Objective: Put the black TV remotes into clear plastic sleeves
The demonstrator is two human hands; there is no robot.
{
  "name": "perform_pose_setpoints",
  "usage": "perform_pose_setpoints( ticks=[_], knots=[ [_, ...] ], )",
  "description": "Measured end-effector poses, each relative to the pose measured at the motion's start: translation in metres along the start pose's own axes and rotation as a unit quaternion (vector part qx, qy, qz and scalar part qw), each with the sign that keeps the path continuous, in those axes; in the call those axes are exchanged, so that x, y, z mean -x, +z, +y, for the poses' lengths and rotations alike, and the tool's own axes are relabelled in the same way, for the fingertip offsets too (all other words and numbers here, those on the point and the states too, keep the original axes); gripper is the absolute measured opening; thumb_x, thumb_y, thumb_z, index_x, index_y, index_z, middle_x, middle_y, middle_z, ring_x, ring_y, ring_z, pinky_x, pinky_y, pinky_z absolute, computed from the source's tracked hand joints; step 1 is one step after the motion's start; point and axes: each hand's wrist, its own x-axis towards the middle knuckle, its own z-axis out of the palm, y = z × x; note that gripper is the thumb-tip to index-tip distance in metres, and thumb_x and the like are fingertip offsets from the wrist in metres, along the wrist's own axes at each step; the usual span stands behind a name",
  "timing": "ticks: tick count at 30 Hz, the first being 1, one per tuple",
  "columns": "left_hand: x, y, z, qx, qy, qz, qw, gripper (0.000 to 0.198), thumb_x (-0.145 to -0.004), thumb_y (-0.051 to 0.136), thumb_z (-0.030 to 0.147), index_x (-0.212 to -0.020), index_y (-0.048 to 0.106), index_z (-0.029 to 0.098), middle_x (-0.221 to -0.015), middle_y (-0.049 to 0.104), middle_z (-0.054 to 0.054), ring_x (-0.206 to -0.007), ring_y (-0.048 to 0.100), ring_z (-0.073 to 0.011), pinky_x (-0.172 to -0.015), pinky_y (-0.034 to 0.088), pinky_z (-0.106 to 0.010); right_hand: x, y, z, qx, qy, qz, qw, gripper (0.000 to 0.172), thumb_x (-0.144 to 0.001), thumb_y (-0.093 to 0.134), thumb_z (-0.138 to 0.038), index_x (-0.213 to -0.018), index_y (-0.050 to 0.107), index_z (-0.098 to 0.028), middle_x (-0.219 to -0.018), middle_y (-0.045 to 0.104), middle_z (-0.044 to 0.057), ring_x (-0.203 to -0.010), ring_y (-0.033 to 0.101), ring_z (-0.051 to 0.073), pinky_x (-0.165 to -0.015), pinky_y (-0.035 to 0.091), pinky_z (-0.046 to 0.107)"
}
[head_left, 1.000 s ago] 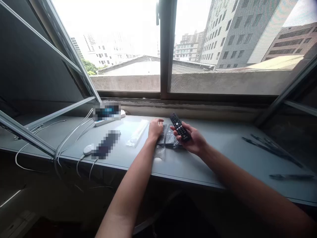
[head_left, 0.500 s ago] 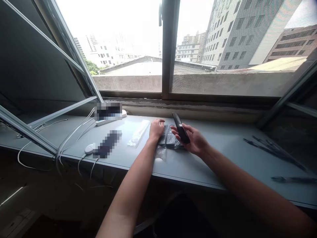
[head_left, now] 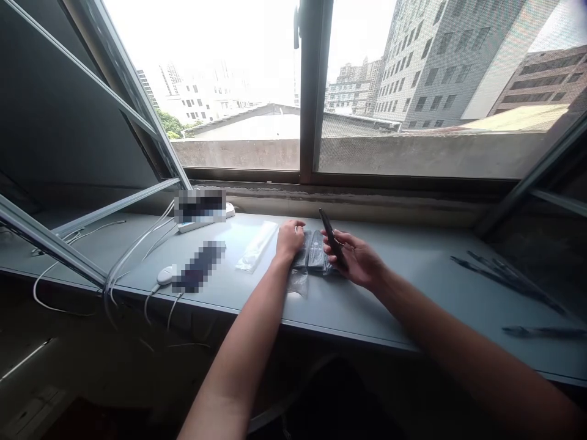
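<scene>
In my right hand (head_left: 360,260) is a long, slim black object (head_left: 332,235), gripped between thumb and fingers with its narrow side towards me and its far end tilted up. What kind of object it is does not show clearly. My left hand (head_left: 290,238) rests at the left edge of some grey packets in clear plastic (head_left: 316,253), its fingers loosely bent and thumb apart. The packets lie flat on the grey-blue tabletop (head_left: 394,311), partly under both hands. A crumpled end of clear plastic (head_left: 297,284) sticks out towards the front edge.
Left of my left hand lies a clear plastic sleeve (head_left: 257,245). Further left are a blurred-out phone-like item (head_left: 199,267), a round white charger (head_left: 165,275), a white power strip (head_left: 202,224) and white cables (head_left: 132,250). Dark slender items (head_left: 504,278) lie right. Metal frames (head_left: 137,91) flank the window.
My right hand has turned the black object, so its narrow side shows instead of its broad face. The fingers have closed further round it. My left hand has stayed in place.
</scene>
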Motion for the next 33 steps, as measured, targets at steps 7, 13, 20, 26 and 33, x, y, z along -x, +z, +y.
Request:
perform_pose_setpoints(
  ticks=[7,13,20,26,33],
  knots=[
    [0.000,0.001,-0.001,-0.003,0.008,-0.001,1.000,0.032,-0.099,0.055,0.010,-0.108,0.084,0.019,-0.120,0.083,-0.008,-0.118,0.074,-0.0216,-0.113,0.051,-0.030,-0.008,-0.012,0.008,0.098,-0.051,-0.013,0.994,0.034,-0.084,0.086,-0.014,-0.115,0.078,-0.026,-0.104,0.083,0.004,-0.089,0.078,0.020,-0.080,0.068,0.031],
    [0.000,0.001,0.000,-0.002,0.004,0.002,1.000,0.032,-0.099,0.055,0.010,-0.107,0.085,0.020,-0.120,0.083,-0.007,-0.118,0.074,-0.0206,-0.112,0.052,-0.029,-0.007,-0.012,0.015,0.234,-0.203,-0.066,0.948,0.045,-0.078,0.101,-0.038,-0.117,0.081,-0.026,-0.118,0.085,0.008,-0.114,0.078,0.029,-0.112,0.057,0.048],
    [0.001,0.000,-0.001,0.002,0.005,-0.007,1.000,0.033,-0.099,0.055,0.010,-0.108,0.085,0.021,-0.120,0.083,-0.008,-0.118,0.074,-0.0216,-0.113,0.052,-0.031,-0.003,-0.009,0.014,0.351,-0.337,-0.109,0.867,0.024,-0.078,0.101,-0.035,-0.095,0.086,-0.030,-0.136,0.078,0.009,-0.152,0.055,0.033,-0.129,0.040,0.051],
    [0.002,-0.002,0.002,0.007,0.000,-0.011,1.000,0.034,-0.100,0.055,0.010,-0.109,0.086,0.020,-0.121,0.082,-0.009,-0.117,0.074,-0.0213,-0.112,0.053,-0.031,-0.005,-0.012,0.015,0.373,-0.347,-0.104,0.854,0.013,-0.086,0.093,-0.031,-0.097,0.086,-0.032,-0.140,0.075,0.007,-0.153,0.053,0.032,-0.130,0.039,0.053],
    [0.003,-0.002,0.002,0.008,0.004,-0.008,1.000,0.034,-0.098,0.054,0.009,-0.109,0.085,0.019,-0.119,0.083,-0.008,-0.116,0.074,-0.0203,-0.112,0.053,-0.030,-0.002,-0.010,0.015,0.379,-0.345,-0.107,0.852,0.012,-0.087,0.093,-0.032,-0.097,0.087,-0.032,-0.140,0.074,0.008,-0.154,0.052,0.033,-0.130,0.039,0.055]
  ],
)
